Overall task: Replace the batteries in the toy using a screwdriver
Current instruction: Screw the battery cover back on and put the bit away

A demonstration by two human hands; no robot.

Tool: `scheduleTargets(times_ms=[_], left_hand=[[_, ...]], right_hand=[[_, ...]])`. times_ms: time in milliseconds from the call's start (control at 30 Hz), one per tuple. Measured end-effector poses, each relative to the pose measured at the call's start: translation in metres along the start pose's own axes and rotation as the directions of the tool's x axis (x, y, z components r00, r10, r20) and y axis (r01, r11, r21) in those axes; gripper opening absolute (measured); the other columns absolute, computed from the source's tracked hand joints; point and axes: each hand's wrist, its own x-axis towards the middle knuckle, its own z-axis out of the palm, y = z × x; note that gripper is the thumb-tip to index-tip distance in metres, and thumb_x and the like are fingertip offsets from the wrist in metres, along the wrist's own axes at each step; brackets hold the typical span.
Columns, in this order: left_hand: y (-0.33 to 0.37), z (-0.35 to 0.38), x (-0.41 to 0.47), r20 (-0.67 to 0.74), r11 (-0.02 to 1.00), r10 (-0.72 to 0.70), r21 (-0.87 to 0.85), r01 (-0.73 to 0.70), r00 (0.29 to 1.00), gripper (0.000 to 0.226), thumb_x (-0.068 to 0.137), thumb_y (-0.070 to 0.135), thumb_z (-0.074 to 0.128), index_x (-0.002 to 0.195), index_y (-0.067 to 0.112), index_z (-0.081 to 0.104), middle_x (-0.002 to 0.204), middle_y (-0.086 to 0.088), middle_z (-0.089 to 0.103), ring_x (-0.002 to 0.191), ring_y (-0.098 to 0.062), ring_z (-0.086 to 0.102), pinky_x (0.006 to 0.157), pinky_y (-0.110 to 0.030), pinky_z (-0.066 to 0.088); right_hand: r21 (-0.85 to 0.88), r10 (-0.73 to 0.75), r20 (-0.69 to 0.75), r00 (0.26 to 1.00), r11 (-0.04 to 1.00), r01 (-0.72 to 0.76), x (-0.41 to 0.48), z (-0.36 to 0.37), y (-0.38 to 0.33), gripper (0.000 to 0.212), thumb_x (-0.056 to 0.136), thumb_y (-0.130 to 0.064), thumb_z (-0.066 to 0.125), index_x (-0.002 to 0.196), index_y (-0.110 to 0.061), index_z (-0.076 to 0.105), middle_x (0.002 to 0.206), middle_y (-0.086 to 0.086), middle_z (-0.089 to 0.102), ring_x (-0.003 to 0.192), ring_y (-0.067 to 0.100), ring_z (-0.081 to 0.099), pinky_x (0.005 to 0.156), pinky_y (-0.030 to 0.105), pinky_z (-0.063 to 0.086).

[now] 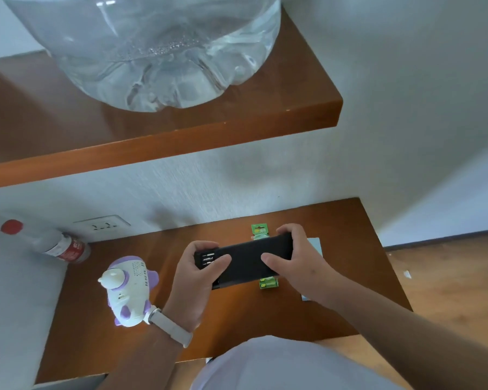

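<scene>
Both my hands hold a long black screwdriver-kit case [247, 258] above the wooden table [237, 322]. My left hand [193, 280] grips its left end, where several bits show in an opened slot. My right hand [296, 261] grips its right end. A white and purple toy [128, 291] lies on the table to the left of my left wrist. A green battery pack [260, 231] pokes out behind the case, and another green battery pack [268, 283] lies just below it.
A plastic bottle with a red cap [48, 242] lies at the back left near a wall socket [103, 224]. A wooden shelf [164, 142] overhead carries a big clear water jug [152, 49]. A grey flat item [314, 246] lies under my right hand.
</scene>
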Motion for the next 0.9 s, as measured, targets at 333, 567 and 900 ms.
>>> scheduleTargets(times_ms=[333,567,900], left_hand=[[-0.001,0.006,0.024,0.153,0.998,-0.051,-0.038,0.057,0.987,0.036,0.078,0.014,0.076,0.108,0.014,0.056,0.100,-0.015,0.059,0.089,-0.029,0.065,0.063,-0.026,0.057],[0.004,0.008,0.045,0.257,0.995,-0.093,0.048,0.084,0.962,0.036,0.089,0.001,0.068,0.117,0.020,0.056,0.113,-0.018,0.059,0.100,-0.031,0.067,0.072,-0.029,0.060],[-0.008,0.032,0.048,0.366,0.918,-0.174,-0.277,0.285,0.914,0.039,0.096,0.006,0.060,0.134,0.011,0.054,0.124,-0.013,0.068,0.115,-0.034,0.067,0.090,-0.046,0.059]], right_hand=[[-0.104,0.092,-0.068,0.993,0.990,-0.099,0.006,0.026,0.006,0.072,0.085,-0.044,0.067,0.140,-0.036,0.021,0.125,-0.008,0.037,0.106,0.016,0.052,0.086,0.031,0.059],[0.042,0.125,-0.102,0.987,0.992,-0.121,0.006,0.014,0.008,0.029,0.096,-0.034,0.059,0.119,-0.031,0.042,0.111,-0.006,0.053,0.097,0.013,0.058,0.071,0.022,0.055],[0.456,0.321,-0.173,0.931,0.864,-0.213,0.001,0.027,0.015,0.019,0.090,-0.033,0.069,0.101,-0.021,0.061,0.097,0.003,0.071,0.089,0.018,0.071,0.080,0.039,0.062]])
